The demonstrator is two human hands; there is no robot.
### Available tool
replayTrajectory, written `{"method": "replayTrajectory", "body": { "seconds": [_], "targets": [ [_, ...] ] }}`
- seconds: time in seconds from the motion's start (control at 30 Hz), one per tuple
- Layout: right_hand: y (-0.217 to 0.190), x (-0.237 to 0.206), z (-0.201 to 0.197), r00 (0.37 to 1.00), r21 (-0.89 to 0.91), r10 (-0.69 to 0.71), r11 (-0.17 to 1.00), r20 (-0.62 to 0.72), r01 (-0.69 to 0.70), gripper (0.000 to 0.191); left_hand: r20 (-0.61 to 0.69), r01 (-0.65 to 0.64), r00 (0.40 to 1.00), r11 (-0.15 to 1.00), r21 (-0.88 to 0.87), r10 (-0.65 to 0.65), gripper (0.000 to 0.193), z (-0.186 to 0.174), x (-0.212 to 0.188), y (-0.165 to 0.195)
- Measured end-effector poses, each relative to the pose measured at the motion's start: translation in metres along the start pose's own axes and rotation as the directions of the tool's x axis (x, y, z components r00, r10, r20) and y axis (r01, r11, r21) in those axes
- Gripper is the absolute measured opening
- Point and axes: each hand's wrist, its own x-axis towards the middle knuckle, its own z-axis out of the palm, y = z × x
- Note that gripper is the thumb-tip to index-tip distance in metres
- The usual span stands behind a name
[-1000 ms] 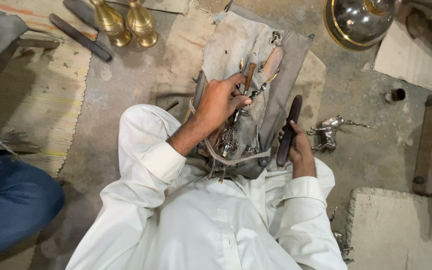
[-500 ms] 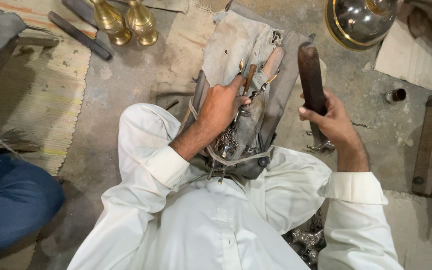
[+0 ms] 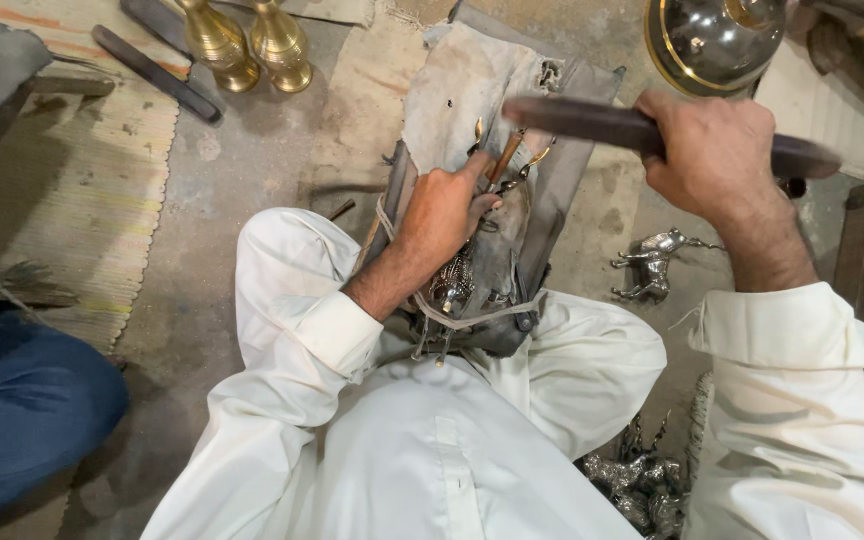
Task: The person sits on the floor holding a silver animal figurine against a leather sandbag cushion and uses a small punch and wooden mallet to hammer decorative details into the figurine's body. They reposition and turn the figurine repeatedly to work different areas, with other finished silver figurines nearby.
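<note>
My left hand (image 3: 449,215) grips a thin wooden-handled tool (image 3: 504,157) and presses its tip against a silver metal figurine (image 3: 455,287) strapped onto a cloth-covered block (image 3: 462,90) between my knees. My right hand (image 3: 714,150) is raised above and to the right of the block. It is closed around a long dark bar (image 3: 592,122) held level, its end pointing left over the block. Both arms wear white sleeves.
A small silver animal figurine (image 3: 655,262) lies on the concrete floor to the right. More silver figurines (image 3: 637,482) are piled by my right knee. Two brass vases (image 3: 247,45) and a dark bar (image 3: 157,75) lie upper left. A shiny metal bowl (image 3: 712,40) sits upper right. A person's blue-clad leg (image 3: 22,420) is at left.
My right hand has lifted the dark bar from beside the block up and to the right, turning it from upright to level. My left hand has stayed on the tool.
</note>
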Motion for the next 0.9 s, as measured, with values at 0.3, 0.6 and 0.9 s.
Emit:
{"method": "replayTrajectory", "body": {
  "seconds": [0.3,0.6,0.9],
  "targets": [
    [0.013,-0.007,0.01,0.99,0.244,0.138,0.96,0.029,-0.141,0.034,0.014,0.018,1.0,0.998,-0.053,-0.017,0.039,0.007,0.001,-0.006],
    [0.01,-0.011,0.018,0.99,0.409,0.134,0.902,0.033,-0.135,0.034,-0.029,-0.042,0.999,0.998,-0.051,0.041,0.035,0.014,-0.001,-0.007],
    [0.013,-0.009,0.01,0.999,0.271,0.022,0.962,-0.023,-0.015,0.035,-0.006,0.046,0.999,0.996,-0.078,-0.046,0.041,0.008,-0.002,0.003]
  ]
}}
